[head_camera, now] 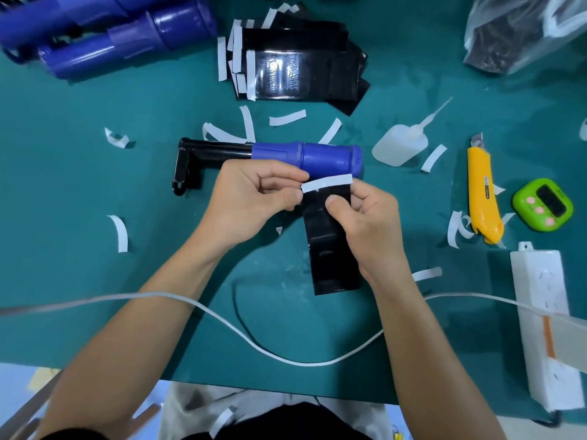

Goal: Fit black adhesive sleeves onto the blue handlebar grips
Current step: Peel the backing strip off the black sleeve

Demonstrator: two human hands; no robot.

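At mid-bench (95, 281), a black sleeve (333, 271) is gripped by the right hand (368, 227), and its white liner (327, 183) is pinched by the left hand (247, 201). Just beyond, the blue grip (330, 157) lies unwrapped; a stack (305, 74) of sleeves waits farther off.

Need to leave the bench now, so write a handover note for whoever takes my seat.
Hands: left hand pinches the white backing strip at the top edge of a black sleeve; right hand holds that sleeve.
Parts: blue grip lies just beyond, bare; spare sleeves stacked further back.
Done: sleeve picked up, strip not yet off.
Left: peel strip, wrap sleeve onto grip.
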